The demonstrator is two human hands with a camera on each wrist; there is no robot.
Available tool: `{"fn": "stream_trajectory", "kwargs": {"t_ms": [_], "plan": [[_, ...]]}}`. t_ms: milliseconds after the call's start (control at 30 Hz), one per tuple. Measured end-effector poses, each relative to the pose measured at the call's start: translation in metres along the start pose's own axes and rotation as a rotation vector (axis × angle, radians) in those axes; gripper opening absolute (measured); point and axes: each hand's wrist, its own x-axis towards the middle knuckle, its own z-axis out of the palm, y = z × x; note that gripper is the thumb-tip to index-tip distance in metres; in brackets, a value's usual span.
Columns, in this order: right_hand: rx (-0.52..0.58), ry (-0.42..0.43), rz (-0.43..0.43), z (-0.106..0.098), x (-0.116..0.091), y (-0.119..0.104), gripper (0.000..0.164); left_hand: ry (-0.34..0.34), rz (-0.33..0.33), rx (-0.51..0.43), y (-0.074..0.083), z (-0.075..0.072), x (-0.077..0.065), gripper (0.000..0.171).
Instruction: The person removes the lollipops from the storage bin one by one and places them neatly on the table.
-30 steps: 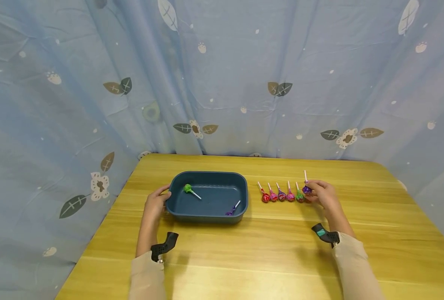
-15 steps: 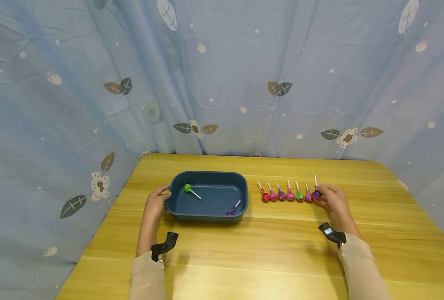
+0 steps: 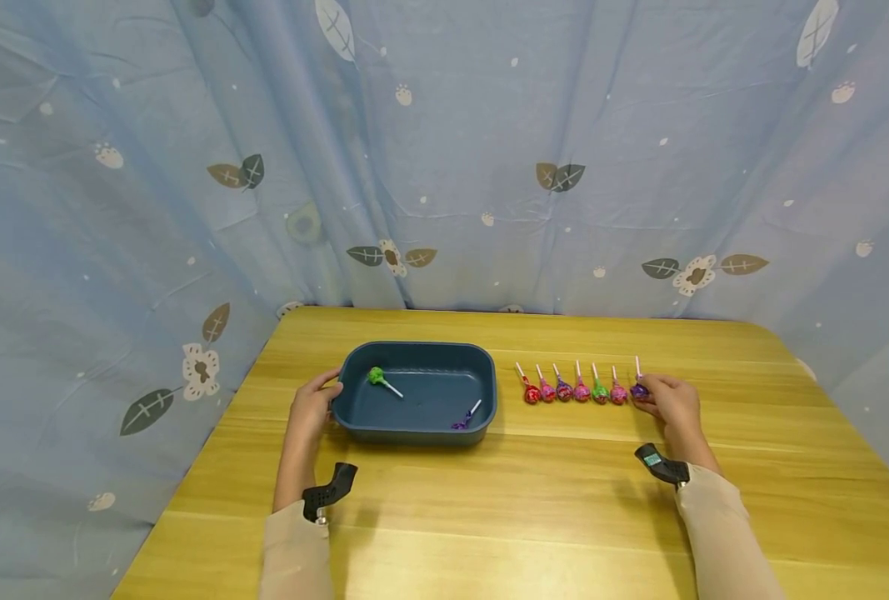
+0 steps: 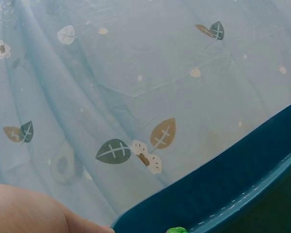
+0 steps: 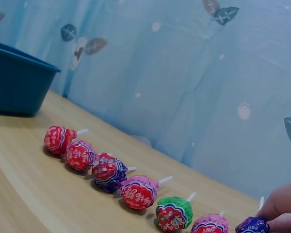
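My right hand point(image 3: 672, 405) pinches a purple-wrapped lollipop point(image 3: 639, 390) at the right end of a row on the table. Beside it, to the left, lies a pink lollipop point(image 3: 619, 394), then a green lollipop point(image 3: 600, 392). Further along come pink and purple ones, with a red lollipop point(image 3: 531, 394) at the left end; all sticks point to the back. My left hand point(image 3: 312, 407) grips the left end of a dark blue plastic bin point(image 3: 414, 437). Inside the bin are a green lollipop point(image 3: 376, 377) and a purple lollipop point(image 3: 461, 424), the latter partly hidden by the front wall.
The wooden table point(image 3: 504, 517) reaches back to a pale blue curtain point(image 3: 459, 150) with leaf prints. In the right wrist view the bin's side wall point(image 5: 19, 87) stands left of the row.
The right hand has carried the purple lollipop to the right and lowered it at the row's end. A pink lollipop it had covered now shows. The left hand and bin stay put.
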Motion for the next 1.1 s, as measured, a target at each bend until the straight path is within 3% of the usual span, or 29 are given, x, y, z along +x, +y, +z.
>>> {"fn": "stream_trajectory", "kwargs": {"t_ms": [400,1100], "plan": [[-0.155,0.059,-0.061,0.003,0.000,0.006,0.042,0.002,-0.023,0.010,0.001,0.001,0.000,0.043],[-0.220,0.096,-0.093,0.006,0.004,0.012,0.038,0.023,0.000,0.024,0.001,0.002,-0.001,0.042]]}}
